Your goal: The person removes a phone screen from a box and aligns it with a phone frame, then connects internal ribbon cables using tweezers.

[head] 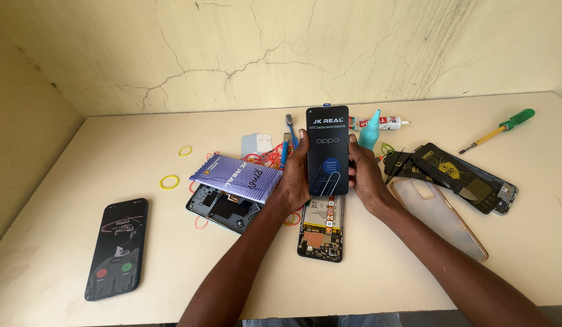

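Observation:
Both my hands hold a black phone screen panel (327,145) upright above the table, its protective film with a blue round sticker facing me. My left hand (295,181) grips its left edge and my right hand (364,172) grips its right edge. Directly under the panel lies an opened phone body (321,233) with its battery and circuit board exposed. Left of my left hand, a purple flat packet (237,177) rests on another opened phone frame (220,210).
A lit phone (116,248) lies at the left. A clear phone case (437,215) and black packets (456,175) lie at the right, a green-handled screwdriver (499,130) beyond them. Glue tubes (377,124), blue tools (287,142) and rubber bands (169,181) are scattered about.

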